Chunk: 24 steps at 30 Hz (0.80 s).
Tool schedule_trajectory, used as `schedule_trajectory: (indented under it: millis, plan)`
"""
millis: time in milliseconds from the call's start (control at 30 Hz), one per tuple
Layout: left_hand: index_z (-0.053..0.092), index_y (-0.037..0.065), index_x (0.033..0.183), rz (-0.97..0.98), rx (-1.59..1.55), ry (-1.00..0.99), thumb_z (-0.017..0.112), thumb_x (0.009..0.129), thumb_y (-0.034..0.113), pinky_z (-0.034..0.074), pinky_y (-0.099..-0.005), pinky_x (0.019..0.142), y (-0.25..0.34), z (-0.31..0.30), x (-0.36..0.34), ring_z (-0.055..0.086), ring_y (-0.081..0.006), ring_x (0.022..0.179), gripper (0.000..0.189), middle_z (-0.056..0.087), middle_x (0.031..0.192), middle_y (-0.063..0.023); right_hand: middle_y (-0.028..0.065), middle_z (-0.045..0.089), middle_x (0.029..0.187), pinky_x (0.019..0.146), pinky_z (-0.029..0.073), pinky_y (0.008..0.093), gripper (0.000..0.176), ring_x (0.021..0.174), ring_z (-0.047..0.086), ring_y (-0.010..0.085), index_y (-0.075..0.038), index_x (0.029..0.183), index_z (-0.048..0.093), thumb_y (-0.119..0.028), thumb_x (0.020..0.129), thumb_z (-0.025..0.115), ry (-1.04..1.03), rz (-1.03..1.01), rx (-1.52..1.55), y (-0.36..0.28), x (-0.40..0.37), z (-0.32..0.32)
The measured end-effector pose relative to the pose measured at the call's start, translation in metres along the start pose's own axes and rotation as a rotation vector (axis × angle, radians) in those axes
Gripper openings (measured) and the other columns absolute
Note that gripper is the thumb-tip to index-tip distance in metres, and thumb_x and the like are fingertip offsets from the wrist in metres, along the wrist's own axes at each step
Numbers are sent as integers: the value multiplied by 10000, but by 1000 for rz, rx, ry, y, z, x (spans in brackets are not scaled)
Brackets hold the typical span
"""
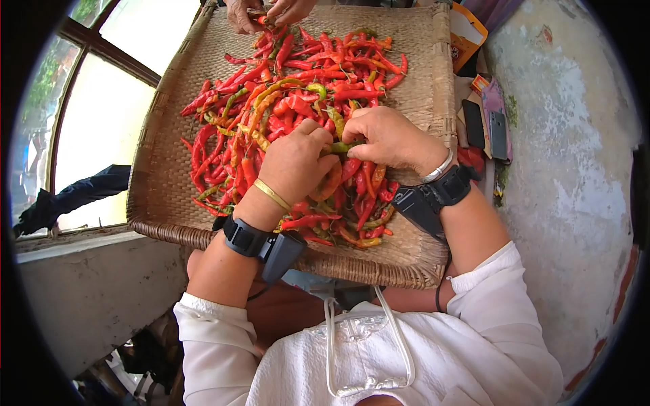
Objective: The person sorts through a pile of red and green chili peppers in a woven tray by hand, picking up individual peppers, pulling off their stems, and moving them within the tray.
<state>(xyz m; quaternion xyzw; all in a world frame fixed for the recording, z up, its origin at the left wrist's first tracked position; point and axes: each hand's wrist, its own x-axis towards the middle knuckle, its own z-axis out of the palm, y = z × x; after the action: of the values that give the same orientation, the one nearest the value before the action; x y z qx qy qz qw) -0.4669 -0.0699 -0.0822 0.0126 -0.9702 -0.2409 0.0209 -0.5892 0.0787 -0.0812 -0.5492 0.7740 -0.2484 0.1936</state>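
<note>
A woven winnowing tray [162, 169] rests on my lap, heaped with several red, orange and green chilli peppers [318, 74]. My left hand [294, 162] and my right hand [386, 139] meet over the middle of the heap, fingers pinched together on a green chilli [340, 147]. Each wrist carries a black strapped device; the left also has a gold bangle, the right a silver one. At the tray's far edge another person's two hands [267, 12] handle a chilli.
A window [101, 115] lies to the left above a concrete ledge [95, 271], with a dark cloth [74, 196] on it. To the right, a phone [498, 134] and small packets lie beside a rough plastered wall [575, 169].
</note>
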Motion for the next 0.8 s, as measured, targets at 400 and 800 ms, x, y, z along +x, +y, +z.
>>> schedule_trajectory:
  millis: [400,800]
  plan:
    - [594,79,907,-21,85,59,589,727,113,478,-370,641,-6,1,2,576,-285,750,183,558,871,-83,113,578,753,640,446,392,146,732,565,301,-46,760,559,-135,652,600,33,85,-208,-4,-3,7]
    - [604,94,908,-14,131,191,630,736,189,484,-345,611,-7,-4,5,595,-267,717,198,600,831,-65,91,558,602,525,417,317,153,557,542,181,-7,705,571,-139,635,605,-36,216,281,-6,-12,-34]
